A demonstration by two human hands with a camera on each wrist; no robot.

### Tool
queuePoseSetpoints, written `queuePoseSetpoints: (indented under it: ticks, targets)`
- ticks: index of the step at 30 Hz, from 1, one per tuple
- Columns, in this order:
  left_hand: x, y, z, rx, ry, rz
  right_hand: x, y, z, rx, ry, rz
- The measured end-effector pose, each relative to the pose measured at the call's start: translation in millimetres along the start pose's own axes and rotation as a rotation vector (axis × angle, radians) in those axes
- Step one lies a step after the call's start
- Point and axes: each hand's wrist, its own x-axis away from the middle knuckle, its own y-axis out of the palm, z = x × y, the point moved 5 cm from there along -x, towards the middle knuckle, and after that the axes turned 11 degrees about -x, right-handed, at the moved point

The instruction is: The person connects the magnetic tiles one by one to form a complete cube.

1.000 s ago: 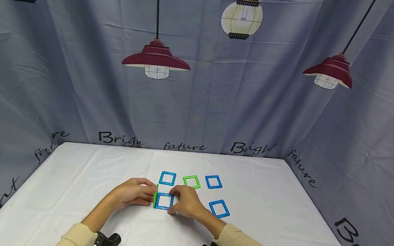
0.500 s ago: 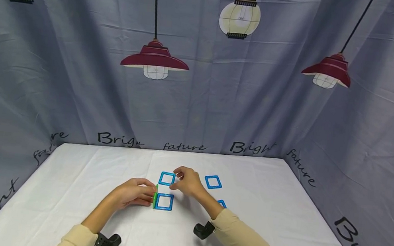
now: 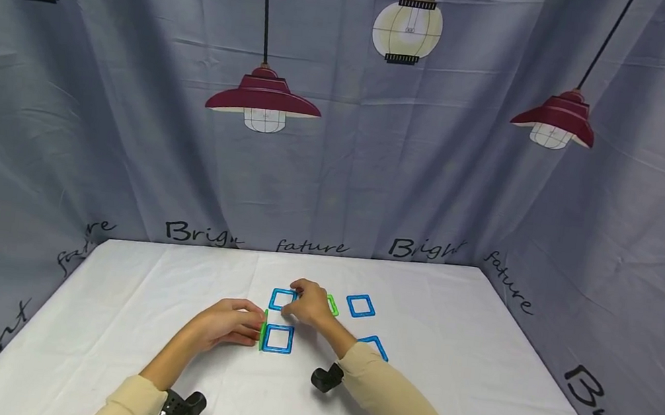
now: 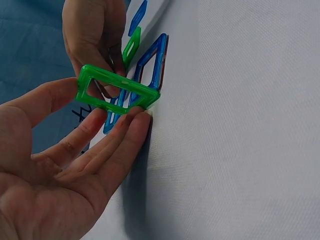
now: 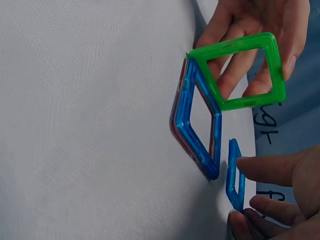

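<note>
My left hand point(image 3: 229, 325) pinches a green square magnetic tile point(image 4: 107, 75), thumb at its upper corner and fingers along its lower edge. This tile stands upright against the left edge of a blue square magnetic tile point(image 3: 277, 350) lying on the table. A thin reddish layer shows under that blue tile in both wrist views. Behind it, my right hand point(image 3: 313, 305) grips another blue magnetic tile point(image 5: 232, 175) at its right side, fingers and thumb at opposite edges. The right hand partly covers this tile in the head view.
To the right of my right hand, a green tile point(image 3: 332, 304) is partly hidden by the hand. Farther right lie a blue tile point(image 3: 372, 306) and, nearer, another blue tile point(image 3: 379, 346) partly behind the forearm. A printed curtain point(image 3: 334, 187) hangs behind the white table point(image 3: 460, 383).
My right hand has left the near blue tile and moved back and slightly left to the rear blue tile, which it now grips. The left hand and its green tile have stayed put.
</note>
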Motion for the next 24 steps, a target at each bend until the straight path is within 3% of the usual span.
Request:
queuePoseSetpoints:
  ticks: [6,24]
  targets:
    - [2.5,2.7,-2.7,-0.006,-0.023,0.016,-0.2,3.3,2.8,0.039,-0.037,-0.011]
    - [-1.4,2.0,-0.4,0.003,-0.005,0.015,6.2,-1.2,1.0,0.043,0.056,-0.062]
